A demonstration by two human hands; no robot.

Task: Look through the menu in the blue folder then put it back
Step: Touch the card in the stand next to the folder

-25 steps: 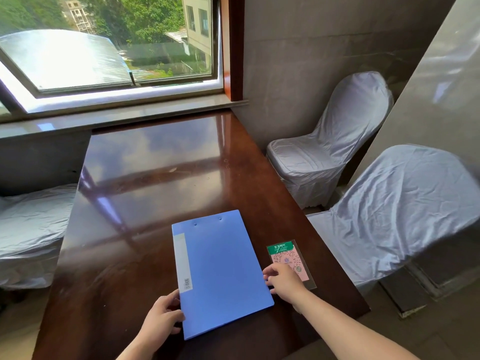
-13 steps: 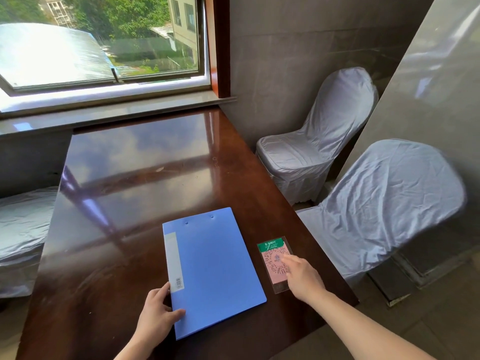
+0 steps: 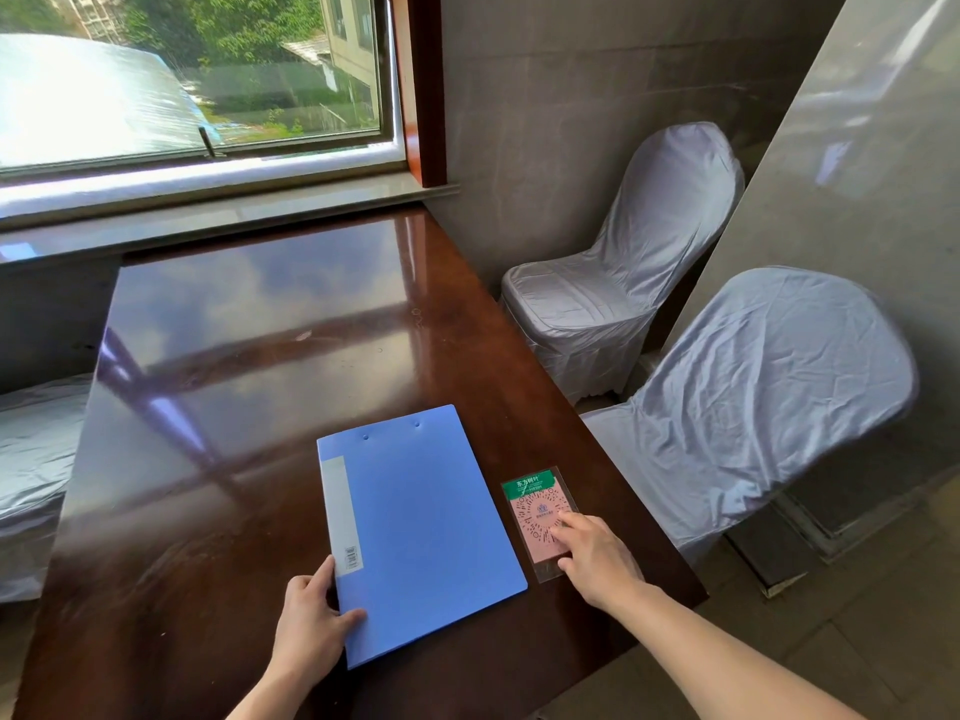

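A closed blue folder (image 3: pixel 415 527) lies flat on the dark wooden table (image 3: pixel 249 356), near its front edge, with a grey label strip along its left side. My left hand (image 3: pixel 311 623) grips the folder's lower left corner, thumb on the cover. My right hand (image 3: pixel 597 558) rests to the right of the folder, fingertips pressing on a pink and green laminated QR card (image 3: pixel 537 511). The menu inside the folder is hidden.
Two chairs in grey covers stand to the right of the table, the far one (image 3: pixel 623 283) and the near one (image 3: pixel 753 397). Another covered seat (image 3: pixel 31 459) is on the left. A window sill (image 3: pixel 208 220) borders the table's far end.
My right hand left the folder's right edge and moved right onto the QR card. My left hand shifted onto the folder's lower left corner. The folder stayed closed.
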